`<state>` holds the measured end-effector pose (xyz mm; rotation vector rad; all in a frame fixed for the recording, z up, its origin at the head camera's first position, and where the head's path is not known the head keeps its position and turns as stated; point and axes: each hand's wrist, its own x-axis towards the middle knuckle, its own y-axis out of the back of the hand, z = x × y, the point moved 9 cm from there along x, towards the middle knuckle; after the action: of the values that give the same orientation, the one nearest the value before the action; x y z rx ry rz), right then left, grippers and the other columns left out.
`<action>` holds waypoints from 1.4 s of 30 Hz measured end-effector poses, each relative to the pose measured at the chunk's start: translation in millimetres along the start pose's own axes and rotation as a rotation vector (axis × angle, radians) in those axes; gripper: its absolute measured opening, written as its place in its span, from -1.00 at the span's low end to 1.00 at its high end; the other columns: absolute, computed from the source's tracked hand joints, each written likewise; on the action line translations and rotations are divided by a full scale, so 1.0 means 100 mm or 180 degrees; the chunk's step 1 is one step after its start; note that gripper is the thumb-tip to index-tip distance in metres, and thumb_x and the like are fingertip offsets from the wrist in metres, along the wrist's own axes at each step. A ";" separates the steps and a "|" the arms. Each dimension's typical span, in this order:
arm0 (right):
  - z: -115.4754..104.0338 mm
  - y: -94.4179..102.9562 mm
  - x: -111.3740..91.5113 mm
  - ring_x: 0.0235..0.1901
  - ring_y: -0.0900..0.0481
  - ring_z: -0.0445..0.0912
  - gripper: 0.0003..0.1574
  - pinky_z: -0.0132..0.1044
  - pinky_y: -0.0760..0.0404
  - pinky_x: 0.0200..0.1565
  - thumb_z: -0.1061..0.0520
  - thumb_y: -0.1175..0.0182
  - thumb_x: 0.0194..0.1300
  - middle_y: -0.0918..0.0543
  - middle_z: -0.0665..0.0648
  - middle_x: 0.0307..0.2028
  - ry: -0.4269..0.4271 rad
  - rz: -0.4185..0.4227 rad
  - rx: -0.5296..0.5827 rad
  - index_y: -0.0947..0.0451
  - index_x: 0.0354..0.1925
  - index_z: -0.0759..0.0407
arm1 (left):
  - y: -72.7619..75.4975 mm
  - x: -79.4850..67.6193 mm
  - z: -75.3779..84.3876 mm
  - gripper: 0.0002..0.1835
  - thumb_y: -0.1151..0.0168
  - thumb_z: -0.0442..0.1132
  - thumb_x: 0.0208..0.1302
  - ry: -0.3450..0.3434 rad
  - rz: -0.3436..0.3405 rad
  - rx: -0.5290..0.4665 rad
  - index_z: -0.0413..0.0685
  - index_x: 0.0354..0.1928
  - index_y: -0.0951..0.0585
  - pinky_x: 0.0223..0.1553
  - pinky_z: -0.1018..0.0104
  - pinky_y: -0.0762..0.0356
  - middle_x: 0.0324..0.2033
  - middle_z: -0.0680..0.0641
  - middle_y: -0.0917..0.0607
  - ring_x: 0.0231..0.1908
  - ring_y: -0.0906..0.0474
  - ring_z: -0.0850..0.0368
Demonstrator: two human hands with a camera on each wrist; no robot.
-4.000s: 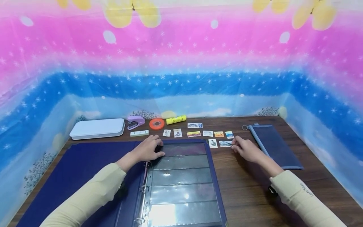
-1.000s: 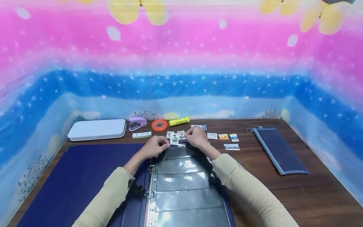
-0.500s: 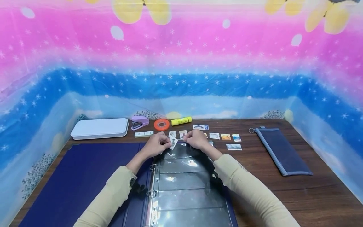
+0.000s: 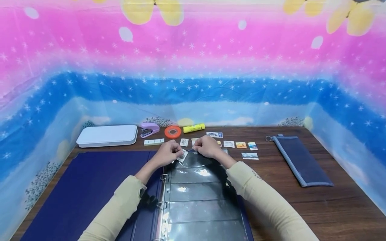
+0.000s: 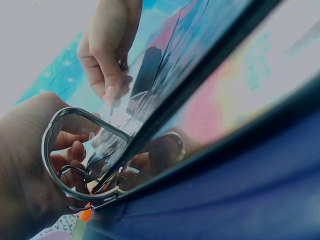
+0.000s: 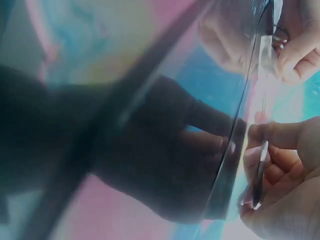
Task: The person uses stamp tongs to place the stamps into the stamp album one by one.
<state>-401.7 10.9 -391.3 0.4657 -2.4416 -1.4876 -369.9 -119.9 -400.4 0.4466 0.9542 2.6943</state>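
Observation:
My left hand pinches a small pale stamp by its edge at the top of a clear pocket page. The stamp is tilted and overlaps the uppermost pocket. Opposite it, my right hand grips slim metal tweezers between thumb and fingers, their tips pointing left at the stamp. The page sits on the rings of an open navy binder. A metal ring shows large in front of my left hand in the left wrist view. Glare and reflections blur the page in both wrist views.
Several stamps, among them a landscape stamp, lie beyond and right of the binder. Along the back are a white case, purple stapler, orange tape roll and yellow glue stick. A mesh zip pouch lies right.
My right hand came left from the stamps at the right with the tweezers, bringing a portrait stamp. My left hand took the stamp, which has since tilted and lowered onto the page's top edge.

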 end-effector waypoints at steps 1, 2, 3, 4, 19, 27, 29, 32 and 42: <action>-0.01 0.02 0.01 -0.29 -0.62 -0.11 -0.83 -0.24 -0.50 -0.15 0.09 -0.17 0.23 -0.74 -0.01 -0.35 0.0055 0.0020 -0.0064 -0.70 -0.36 0.02 | 0.00 0.01 0.00 -0.88 -0.22 -0.29 0.18 0.0005 -0.0005 -0.0011 -0.12 -0.50 -0.62 -0.39 0.38 -0.27 -0.49 -0.01 -0.44 -0.51 -0.30 0.19; -0.02 0.04 0.02 -0.27 -0.63 -0.10 -0.83 -0.22 -0.49 -0.12 0.09 -0.16 0.24 -0.74 -0.01 -0.34 0.0115 0.0056 -0.0135 -0.70 -0.36 0.01 | -0.01 0.01 -0.01 -0.87 -0.22 -0.29 0.18 0.0006 -0.0010 -0.0014 -0.12 -0.50 -0.62 -0.38 0.38 -0.27 -0.49 -0.01 -0.44 -0.50 -0.30 0.18; -0.03 0.06 0.03 -0.27 -0.64 -0.10 -0.84 -0.20 -0.49 -0.10 0.10 -0.16 0.24 -0.74 -0.01 -0.35 0.0186 0.0100 -0.0216 -0.70 -0.36 0.01 | -0.01 0.01 -0.01 -0.87 -0.22 -0.29 0.18 0.0006 -0.0014 -0.0021 -0.13 -0.50 -0.61 -0.38 0.38 -0.27 -0.48 -0.01 -0.44 -0.50 -0.30 0.18; -0.04 0.08 0.03 -0.27 -0.64 -0.10 -0.84 -0.18 -0.47 -0.07 0.10 -0.17 0.24 -0.74 -0.02 -0.35 0.0250 0.0152 -0.0285 -0.70 -0.37 0.00 | -0.01 0.01 -0.01 -0.87 -0.22 -0.30 0.18 0.0000 -0.0014 -0.0024 -0.13 -0.50 -0.61 -0.38 0.38 -0.27 -0.48 -0.01 -0.44 -0.50 -0.31 0.18; -0.24 0.04 0.04 -0.26 -0.52 -0.10 -0.88 -0.12 -0.32 -0.02 0.13 -0.21 0.23 -0.69 -0.05 -0.33 0.0935 0.0176 -0.0620 -0.69 -0.37 -0.02 | -0.01 0.01 -0.05 -0.88 -0.23 -0.28 0.18 0.0039 -0.0033 -0.0036 -0.13 -0.48 -0.62 -0.38 0.36 -0.29 -0.46 -0.03 -0.46 -0.50 -0.32 0.17; -0.26 -0.04 0.06 -0.25 -0.53 -0.11 -0.89 -0.15 -0.29 -0.06 0.13 -0.22 0.22 -0.70 -0.07 -0.34 0.0941 0.0039 -0.0466 -0.68 -0.41 -0.03 | -0.01 0.01 -0.05 -0.90 -0.24 -0.28 0.17 0.0016 -0.0014 0.0036 -0.10 -0.47 -0.64 -0.37 0.35 -0.29 -0.44 -0.05 -0.51 -0.51 -0.32 0.17; -0.26 -0.05 0.05 -0.26 -0.53 -0.11 -0.88 -0.15 -0.28 -0.07 0.13 -0.22 0.22 -0.70 -0.07 -0.35 0.0968 0.0019 -0.0433 -0.68 -0.42 -0.02 | -0.01 0.01 -0.06 -0.90 -0.25 -0.28 0.17 0.0031 0.0003 0.0033 -0.10 -0.48 -0.64 -0.36 0.33 -0.28 -0.41 -0.06 -0.52 -0.51 -0.32 0.16; -0.26 -0.08 0.05 -0.28 -0.53 -0.13 -0.86 -0.16 -0.26 -0.09 0.14 -0.20 0.23 -0.70 -0.07 -0.37 0.1001 -0.0024 -0.0399 -0.68 -0.42 -0.02 | -0.02 0.02 -0.06 -0.90 -0.26 -0.28 0.16 0.0036 0.0011 0.0031 -0.09 -0.48 -0.65 -0.35 0.32 -0.26 -0.38 -0.06 -0.52 -0.52 -0.31 0.16; -0.24 -0.10 0.06 -0.35 -0.60 -0.18 -0.86 -0.14 -0.32 -0.04 0.14 -0.22 0.21 -0.72 -0.10 -0.40 0.0965 -0.0058 -0.0400 -0.69 -0.43 -0.04 | -0.02 0.01 -0.03 -0.92 -0.28 -0.27 0.15 -0.0048 -0.0002 0.0150 -0.09 -0.46 -0.66 -0.43 0.38 -0.23 -0.47 -0.05 -0.53 -0.55 -0.29 0.18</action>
<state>-397.0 -15.2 -388.7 0.6372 -2.1038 -1.4475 -371.6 -120.2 -403.6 0.4750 1.0155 2.6688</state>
